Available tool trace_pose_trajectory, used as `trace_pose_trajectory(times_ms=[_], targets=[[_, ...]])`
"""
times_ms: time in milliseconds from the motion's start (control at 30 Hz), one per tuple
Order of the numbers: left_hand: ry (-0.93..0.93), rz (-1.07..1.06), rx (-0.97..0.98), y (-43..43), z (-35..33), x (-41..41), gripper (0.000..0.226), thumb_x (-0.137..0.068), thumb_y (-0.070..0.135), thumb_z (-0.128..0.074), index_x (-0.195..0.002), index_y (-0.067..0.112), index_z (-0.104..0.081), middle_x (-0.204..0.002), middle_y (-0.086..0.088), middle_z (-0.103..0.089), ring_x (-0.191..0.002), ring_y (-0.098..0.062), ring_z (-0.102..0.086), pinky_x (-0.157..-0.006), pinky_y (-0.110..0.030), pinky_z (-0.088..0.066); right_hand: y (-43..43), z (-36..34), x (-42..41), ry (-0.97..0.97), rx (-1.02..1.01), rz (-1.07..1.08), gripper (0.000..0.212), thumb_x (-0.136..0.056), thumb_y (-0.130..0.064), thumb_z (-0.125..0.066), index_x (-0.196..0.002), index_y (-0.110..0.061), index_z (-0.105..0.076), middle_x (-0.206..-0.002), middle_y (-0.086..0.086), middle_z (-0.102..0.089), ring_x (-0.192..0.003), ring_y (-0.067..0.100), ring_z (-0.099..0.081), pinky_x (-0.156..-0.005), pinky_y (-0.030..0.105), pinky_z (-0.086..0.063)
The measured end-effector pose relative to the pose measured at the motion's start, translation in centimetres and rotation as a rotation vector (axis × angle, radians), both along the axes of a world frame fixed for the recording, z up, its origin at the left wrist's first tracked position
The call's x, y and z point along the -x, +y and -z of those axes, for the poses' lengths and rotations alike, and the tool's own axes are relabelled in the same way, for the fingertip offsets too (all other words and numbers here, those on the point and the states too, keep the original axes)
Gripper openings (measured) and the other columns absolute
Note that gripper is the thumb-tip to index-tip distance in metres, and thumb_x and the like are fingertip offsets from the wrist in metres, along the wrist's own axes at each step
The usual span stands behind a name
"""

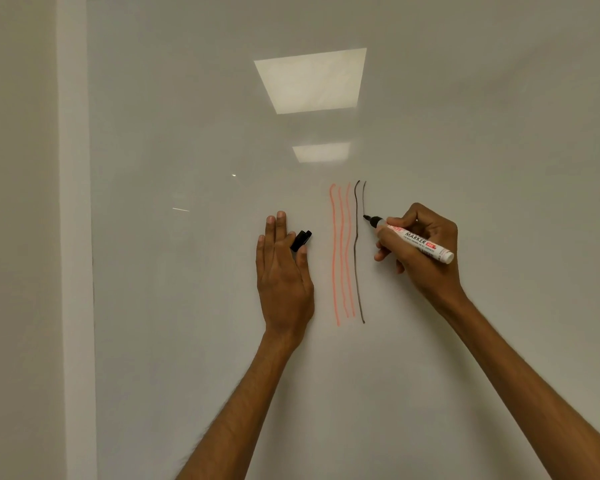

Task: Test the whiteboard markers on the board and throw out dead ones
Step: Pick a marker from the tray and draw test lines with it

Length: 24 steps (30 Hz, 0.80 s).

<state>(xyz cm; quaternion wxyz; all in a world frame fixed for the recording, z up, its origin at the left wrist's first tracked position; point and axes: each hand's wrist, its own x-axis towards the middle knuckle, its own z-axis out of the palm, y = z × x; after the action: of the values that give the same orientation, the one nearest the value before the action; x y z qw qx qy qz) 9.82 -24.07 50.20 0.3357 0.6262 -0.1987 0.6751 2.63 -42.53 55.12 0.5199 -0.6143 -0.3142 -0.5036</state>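
The board fills the view; only its left edge shows, running top to bottom beside a pale wall strip; a wide stretch of plain board lies between that edge and the left hand, and more lies right of the right hand and below both forearms; two ceiling-light reflections sit on the upper board

Three wavy red lines run vertically near the middle of the board; just right of them is a long black line, and right of that a short black line starting at the same height

The left hand lies flat on the board just left of the red lines, apart from them, fingers straight, together and pointing up; a black cap is pinched between its thumb and forefinger, tilted up to the right; the forearm rises from the bottom edge of the view

The right hand is right of the black lines, fingers curled in a writing grip round the marker; the marker's white barrel slants down to the right, uncapped, its black tip touching the board at the lower end of the short line; the wrist is bent back, the forearm coming in from the lower right corner
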Motion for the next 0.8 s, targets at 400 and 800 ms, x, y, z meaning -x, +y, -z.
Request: trace_pose_trajectory(times_ms=[400, 800], targets=[[-0.003, -0.015, -0.006, 0.1, 0.1, 0.0, 0.037, -0.105, 0.012, -0.046, -0.141, 0.003, -0.047, -0.160, -0.006, -0.033, -0.151, -0.015, -0.021, -0.124, -0.030, -0.013, -0.7, 3.4, 0.0, 0.075, 0.084, -0.064, 0.023, -0.078, -0.009, -0.069, -0.064, -0.009, -0.051, -0.059, 0.007, -0.065, -0.046, 0.029, -0.065, -0.040, 0.020, -0.043], [0.014, -0.001, -0.006, 0.1, 0.2, 0.2, 0.040, -0.106, 0.016, -0.042, -0.143, 0.003, -0.046, -0.160, -0.006, -0.032, -0.151, -0.016, -0.021, -0.125, -0.031, -0.014, -1.4, 5.4, 0.1, 0.200, 0.239, -0.050, 0.029, -0.071, -0.006, -0.069, -0.055, -0.009, -0.045, -0.048, 0.005, -0.054, -0.036, 0.018, -0.052, -0.036, 0.024, -0.041]])
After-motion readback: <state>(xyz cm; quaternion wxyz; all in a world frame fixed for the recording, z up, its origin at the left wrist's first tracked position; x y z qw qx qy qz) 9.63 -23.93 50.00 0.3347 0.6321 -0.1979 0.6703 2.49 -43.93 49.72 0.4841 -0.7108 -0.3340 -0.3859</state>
